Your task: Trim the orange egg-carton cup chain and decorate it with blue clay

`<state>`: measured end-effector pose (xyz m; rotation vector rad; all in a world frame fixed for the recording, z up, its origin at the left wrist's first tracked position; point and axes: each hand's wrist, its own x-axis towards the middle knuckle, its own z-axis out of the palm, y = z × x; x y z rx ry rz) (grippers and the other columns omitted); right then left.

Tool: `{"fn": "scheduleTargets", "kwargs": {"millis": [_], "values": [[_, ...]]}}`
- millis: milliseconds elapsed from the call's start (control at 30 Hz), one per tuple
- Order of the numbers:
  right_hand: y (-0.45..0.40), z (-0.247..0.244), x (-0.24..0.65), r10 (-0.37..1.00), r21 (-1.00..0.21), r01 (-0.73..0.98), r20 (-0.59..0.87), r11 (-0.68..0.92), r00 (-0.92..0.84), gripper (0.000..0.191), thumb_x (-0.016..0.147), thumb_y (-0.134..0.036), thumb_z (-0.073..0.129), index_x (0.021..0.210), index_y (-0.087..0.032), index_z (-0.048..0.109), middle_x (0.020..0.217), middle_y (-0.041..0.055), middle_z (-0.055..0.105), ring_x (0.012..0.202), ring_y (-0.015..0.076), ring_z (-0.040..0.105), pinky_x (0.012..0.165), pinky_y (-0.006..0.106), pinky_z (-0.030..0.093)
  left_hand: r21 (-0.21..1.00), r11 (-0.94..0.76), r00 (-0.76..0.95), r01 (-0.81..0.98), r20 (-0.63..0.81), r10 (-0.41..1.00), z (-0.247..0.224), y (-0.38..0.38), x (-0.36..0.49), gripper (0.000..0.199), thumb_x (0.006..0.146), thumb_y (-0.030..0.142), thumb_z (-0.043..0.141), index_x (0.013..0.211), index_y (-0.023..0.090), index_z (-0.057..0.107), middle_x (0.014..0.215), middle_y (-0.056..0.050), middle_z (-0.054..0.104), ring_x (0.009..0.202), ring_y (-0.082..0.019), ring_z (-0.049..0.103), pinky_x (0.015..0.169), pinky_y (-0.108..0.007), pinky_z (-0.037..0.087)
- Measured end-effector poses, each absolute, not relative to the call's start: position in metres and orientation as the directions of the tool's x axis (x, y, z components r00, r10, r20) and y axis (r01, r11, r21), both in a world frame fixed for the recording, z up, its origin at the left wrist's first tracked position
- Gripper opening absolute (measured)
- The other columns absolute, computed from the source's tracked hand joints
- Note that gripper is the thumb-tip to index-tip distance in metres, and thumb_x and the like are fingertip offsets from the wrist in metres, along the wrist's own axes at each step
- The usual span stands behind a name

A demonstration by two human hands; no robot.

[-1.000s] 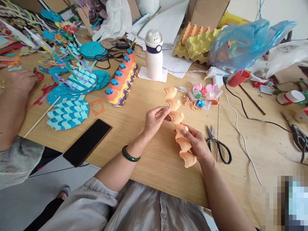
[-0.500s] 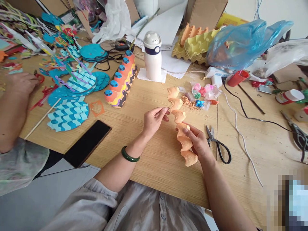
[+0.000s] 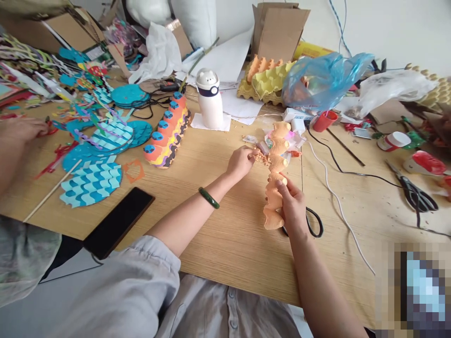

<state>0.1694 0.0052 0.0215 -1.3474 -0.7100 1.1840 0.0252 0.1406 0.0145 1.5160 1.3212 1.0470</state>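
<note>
My right hand (image 3: 293, 202) grips a long orange egg-carton strip (image 3: 276, 195) by its lower middle, thumb on the near face. The strip stands nearly upright in the picture, its row of cut cups making a wavy edge. My left hand (image 3: 241, 163), with a green bangle (image 3: 209, 198) on its forearm, reaches to a small pile of orange scraps (image 3: 261, 157) left of the strip. Its fingers are closed at the pile's edge; whatever they pinch is too small to make out. Black-handled scissors (image 3: 314, 222) lie partly hidden behind my right hand.
A painted egg-carton caterpillar (image 3: 165, 136), a white bottle (image 3: 210, 105) and a black phone (image 3: 119, 221) are to the left. A co-worker's hand (image 3: 24, 130) is at far left. Blue plastic bag (image 3: 324, 77), cables and larger scissors (image 3: 412, 190) occupy the right side.
My left hand has moved from beside the strip to the scrap pile. The strip, still in my right hand, now covers part of the scissors and colourful bits. The view has shifted.
</note>
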Motion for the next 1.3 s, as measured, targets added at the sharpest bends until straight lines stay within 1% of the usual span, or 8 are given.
{"fn": "scheduleTargets", "kwargs": {"millis": [100, 167, 300, 433, 533, 633, 933, 1300], "values": [[0.005, 0.025, 0.170, 0.923, -0.962, -0.208, -0.236, -0.177, 0.305, 0.072, 0.074, -0.059, 0.081, 0.134, -0.021, 0.068, 0.110, 0.0064, 0.079, 0.082, 0.0192, 0.070, 0.070, 0.032, 0.057, 0.942, -0.122, 0.076, 0.314, 0.103, 0.992, 0.013, 0.147, 0.029, 0.015, 0.076, 0.009, 0.075, 0.067, 0.021, 0.074, 0.112, -0.007, 0.078, 0.107, -0.024, 0.070, 0.107, -0.038, 0.050], [0.004, 0.028, 0.168, 0.927, -0.970, -0.170, -0.221, -0.176, 0.302, 0.072, 0.075, -0.059, 0.080, 0.134, -0.020, 0.068, 0.110, 0.0070, 0.079, 0.088, 0.0204, 0.071, 0.075, 0.033, 0.058, 0.945, -0.122, 0.063, 0.303, 0.108, 0.992, 0.011, 0.148, 0.028, 0.013, 0.075, 0.008, 0.075, 0.071, 0.020, 0.075, 0.112, -0.008, 0.077, 0.111, -0.025, 0.068, 0.110, -0.039, 0.047], [0.002, 0.028, 0.164, 0.947, -0.989, -0.055, -0.147, -0.137, 0.284, 0.071, 0.077, -0.059, 0.078, 0.135, -0.018, 0.068, 0.107, 0.0075, 0.078, 0.094, 0.0217, 0.070, 0.082, 0.035, 0.057, 0.972, -0.088, 0.024, 0.220, 0.085, 0.996, 0.015, 0.143, 0.022, 0.013, 0.086, 0.021, 0.069, 0.097, 0.018, 0.077, 0.113, -0.011, 0.076, 0.105, -0.023, 0.071, 0.099, -0.035, 0.054], [0.000, 0.023, 0.158, 0.961, -0.990, 0.118, -0.044, -0.079, 0.273, 0.071, 0.081, -0.054, 0.075, 0.138, -0.015, 0.065, 0.112, 0.0104, 0.077, 0.096, 0.0232, 0.069, 0.086, 0.039, 0.058, 0.983, 0.104, 0.128, -0.154, -0.085, 0.988, 0.036, 0.121, 0.021, 0.041, 0.092, 0.051, 0.064, 0.116, 0.018, 0.068, 0.116, -0.011, 0.074, 0.100, -0.020, 0.072, 0.083, -0.029, 0.058], [-0.004, 0.018, 0.151, 0.966, -0.958, 0.286, 0.057, -0.018, 0.253, 0.064, 0.083, -0.049, 0.073, 0.138, -0.016, 0.065, 0.122, 0.0129, 0.075, 0.106, 0.0272, 0.069, 0.093, 0.045, 0.058, 0.946, 0.195, 0.243, -0.259, -0.132, 0.961, 0.049, 0.102, 0.023, 0.050, 0.079, 0.044, 0.081, 0.119, 0.021, 0.062, 0.117, -0.007, 0.071, 0.100, -0.019, 0.069, 0.076, -0.025, 0.056], [-0.009, 0.017, 0.144, 0.977, -0.928, 0.366, 0.143, 0.077, 0.158, 0.063, 0.086, -0.048, 0.071, 0.141, -0.017, 0.062, 0.131, 0.0152, 0.072, 0.115, 0.0298, 0.069, 0.095, 0.046, 0.058, 0.944, 0.161, 0.187, -0.287, -0.109, 0.976, 0.053, 0.091, 0.022, 0.050, 0.068, 0.026, 0.086, 0.110, 0.020, 0.061, 0.105, -0.003, 0.069, 0.091, -0.016, 0.068, 0.075, -0.025, 0.056], [-0.007, 0.018, 0.152, 0.972, -0.978, 0.198, 0.106, 0.064, 0.210, 0.052, 0.097, -0.056, 0.057, 0.135, -0.021, 0.063, 0.114, 0.0111, 0.074, 0.092, 0.0207, 0.070, 0.061, 0.031, 0.060, 0.850, 0.288, 0.220, -0.441, -0.209, 0.953, 0.052, 0.086, -0.010, 0.048, 0.058, 0.015, 0.083, 0.100, 0.017, 0.061, 0.118, -0.005, 0.071, 0.083, -0.015, 0.069, 0.069, -0.030, 0.060], [-0.005, 0.014, 0.149, 0.976, -0.988, 0.150, 0.057, 0.025, 0.212, 0.049, 0.094, -0.056, 0.060, 0.126, -0.019, 0.067, 0.110, 0.0110, 0.074, 0.086, 0.0187, 0.068, 0.059, 0.030, 0.059, 0.781, 0.444, 0.355, -0.439, -0.304, 0.884, 0.055, 0.074, -0.014, 0.041, 0.062, 0.016, 0.073, 0.102, 0.017, 0.065, 0.123, -0.007, 0.072, 0.080, -0.013, 0.067, 0.060, -0.024, 0.057]]}}
